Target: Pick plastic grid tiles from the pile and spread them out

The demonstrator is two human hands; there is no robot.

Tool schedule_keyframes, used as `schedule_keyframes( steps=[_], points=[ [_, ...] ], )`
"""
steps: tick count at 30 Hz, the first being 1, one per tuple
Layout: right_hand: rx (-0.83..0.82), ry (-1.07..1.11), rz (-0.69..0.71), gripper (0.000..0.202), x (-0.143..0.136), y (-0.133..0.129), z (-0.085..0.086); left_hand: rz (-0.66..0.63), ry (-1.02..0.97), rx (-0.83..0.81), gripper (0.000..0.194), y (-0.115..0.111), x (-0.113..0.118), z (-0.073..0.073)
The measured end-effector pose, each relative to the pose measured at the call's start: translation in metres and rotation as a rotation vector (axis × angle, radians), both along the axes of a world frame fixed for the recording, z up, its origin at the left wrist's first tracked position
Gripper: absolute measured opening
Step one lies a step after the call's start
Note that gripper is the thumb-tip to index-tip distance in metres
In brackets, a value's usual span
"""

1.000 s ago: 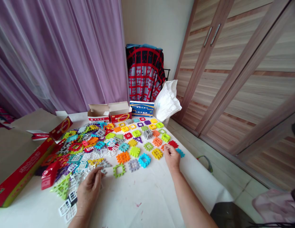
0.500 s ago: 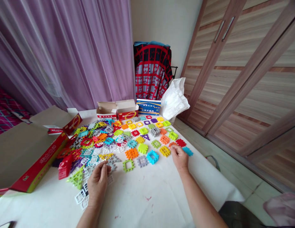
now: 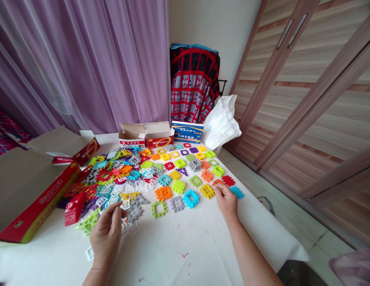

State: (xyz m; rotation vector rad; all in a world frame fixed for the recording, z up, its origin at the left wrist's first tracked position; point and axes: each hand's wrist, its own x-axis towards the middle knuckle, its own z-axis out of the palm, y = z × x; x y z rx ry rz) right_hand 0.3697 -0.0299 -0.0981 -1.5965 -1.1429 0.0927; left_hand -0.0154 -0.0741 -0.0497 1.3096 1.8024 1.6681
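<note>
My left hand (image 3: 107, 230) hovers over the near edge of a mixed heap of plastic building pieces, fingers curled and thumb close to them; whether anything is in it is hidden. Grey snowflake-like pieces (image 3: 134, 213) and a small white window-frame piece (image 3: 133, 228) lie just beside it. My right hand (image 3: 227, 200) is closed at the right side of the table, fingertips against or just over an orange notched piece (image 3: 217, 182). A yellow notched square (image 3: 207, 191) lies left of that hand, and a blue one (image 3: 237, 192) to its right.
Spread-out notched squares, such as a lime green frame (image 3: 159, 215) and a blue cube-like piece (image 3: 191, 198), cover the table's middle. A red stapler-like object (image 3: 75, 208) and an open red box (image 3: 38, 210) stand left. Small boxes (image 3: 159, 142) and a white bag (image 3: 222, 123) line the back.
My left hand has moved left and slightly toward me, over the white window pieces. The right hand stays near the orange piece. The view has shifted slightly.
</note>
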Motion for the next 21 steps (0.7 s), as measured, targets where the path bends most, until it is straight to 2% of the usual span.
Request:
schedule_keyframes(
  steps=[4,7,21],
  points=[
    [-0.006,0.016,0.020,0.038,0.002,0.001,-0.003,0.106,-0.046,-0.006,0.037,0.001,-0.009,0.011],
    [-0.003,-0.001,0.036,0.038,0.000,0.000,-0.002,0.137,-0.084,-0.016,0.036,0.004,-0.011,0.014],
    [-0.036,-0.070,0.009,0.040,-0.008,-0.005,0.008,0.028,-0.019,-0.027,0.038,0.004,-0.006,0.007]
  ],
)
